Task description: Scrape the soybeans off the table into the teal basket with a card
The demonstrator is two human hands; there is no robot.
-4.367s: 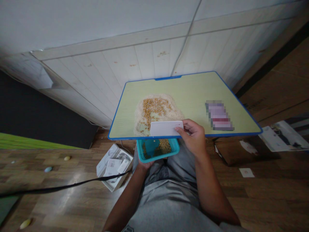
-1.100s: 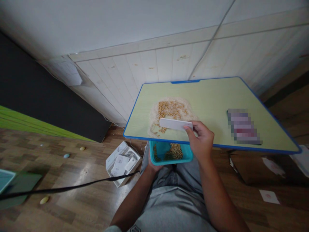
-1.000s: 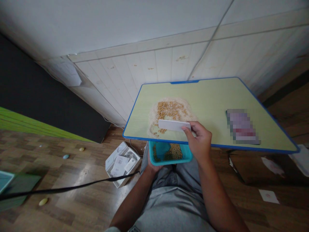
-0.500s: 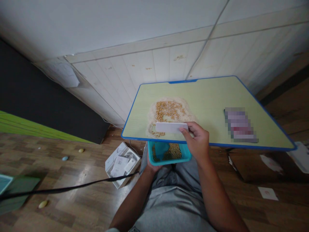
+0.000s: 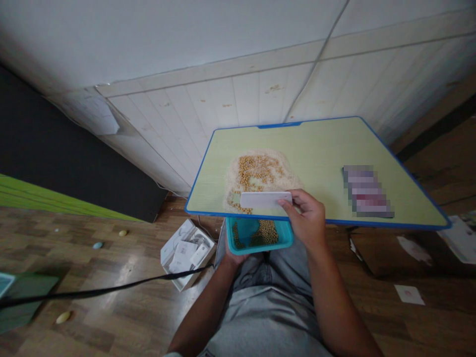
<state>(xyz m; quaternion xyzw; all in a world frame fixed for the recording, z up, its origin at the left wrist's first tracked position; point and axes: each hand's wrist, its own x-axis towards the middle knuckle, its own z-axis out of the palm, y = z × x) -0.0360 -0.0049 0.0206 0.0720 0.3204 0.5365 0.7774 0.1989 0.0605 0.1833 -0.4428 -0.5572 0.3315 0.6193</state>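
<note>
My right hand pinches one end of a flat white strip, its long edge standing on the table near the front rim. Just behind the strip lie soybeans spread among pale rice-like grains. Below the table's front edge, my left hand grips the left side of a turquoise plastic tub; most of its fingers are hidden underneath. Inside the tub are more soybeans, gathered mostly at the right and along the left wall.
The pale green table has a blue rim and stands by the wall. A pixelated flat object lies on its right side. On the floor at left are an open white box and a black strap crossing in front.
The white strip and my right hand have come slightly nearer to the table's front edge. A few soybeans have shifted to that edge above the tub. My left hand stays under the tub.
</note>
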